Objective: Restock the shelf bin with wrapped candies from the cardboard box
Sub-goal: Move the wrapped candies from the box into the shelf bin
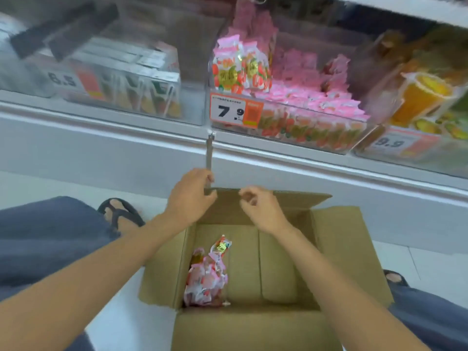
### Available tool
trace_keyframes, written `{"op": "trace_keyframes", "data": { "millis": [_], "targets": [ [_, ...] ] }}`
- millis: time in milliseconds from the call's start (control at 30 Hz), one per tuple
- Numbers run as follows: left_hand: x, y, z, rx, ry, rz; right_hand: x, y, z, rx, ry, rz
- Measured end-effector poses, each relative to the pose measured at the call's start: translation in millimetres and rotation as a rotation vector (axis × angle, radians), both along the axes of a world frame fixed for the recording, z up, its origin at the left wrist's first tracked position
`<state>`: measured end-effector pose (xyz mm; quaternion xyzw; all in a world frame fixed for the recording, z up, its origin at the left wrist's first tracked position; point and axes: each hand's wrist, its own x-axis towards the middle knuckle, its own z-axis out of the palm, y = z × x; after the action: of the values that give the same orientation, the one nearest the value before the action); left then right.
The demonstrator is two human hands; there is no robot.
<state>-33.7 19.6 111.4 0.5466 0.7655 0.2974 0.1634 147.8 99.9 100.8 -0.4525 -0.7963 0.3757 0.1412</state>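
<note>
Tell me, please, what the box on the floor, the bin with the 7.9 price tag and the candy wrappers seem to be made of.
Cardboard box: plain brown board, matte, with folded flaps and creases.
Shelf bin: clear, glossy rigid plastic, probably acrylic; the candies show through its walls.
Candy wrappers: thin glossy plastic film, printed pink and red, crinkled and catching light.

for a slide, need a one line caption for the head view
Left hand and right hand over a nearly empty cardboard box below the candy bin.
</note>
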Motion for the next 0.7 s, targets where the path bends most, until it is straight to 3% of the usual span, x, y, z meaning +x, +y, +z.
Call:
{"op": "trace_keyframes", "data": {
  "millis": [67,167,300,367,533,700],
  "targets": [
    [-8,-22,-44,-0.175,-0.024,-0.004,9,-12,-53,-0.199,-0.210,0.093],
    [-19,-43,-92,-0.335,-0.034,-0.041,7,-33,-126,-0.503,-0.370,0.131],
    [-19,-61,-124,-0.400,-0.137,-0.076,-17,-79,-199,-0.661,-0.591,0.150],
    [-18,-68,-133,-0.401,-0.177,-0.080,-28,-99,-212,-0.792,-0.523,0.080],
    [-21,-75,-146,-0.389,-0.182,-0.048,-32,-114,-242,-0.696,-0.374,-0.215],
    [-18,-75,-147,-0.380,-0.183,-0.037,-45,-121,-264,-0.757,-0.303,-0.205]
  ]
}}
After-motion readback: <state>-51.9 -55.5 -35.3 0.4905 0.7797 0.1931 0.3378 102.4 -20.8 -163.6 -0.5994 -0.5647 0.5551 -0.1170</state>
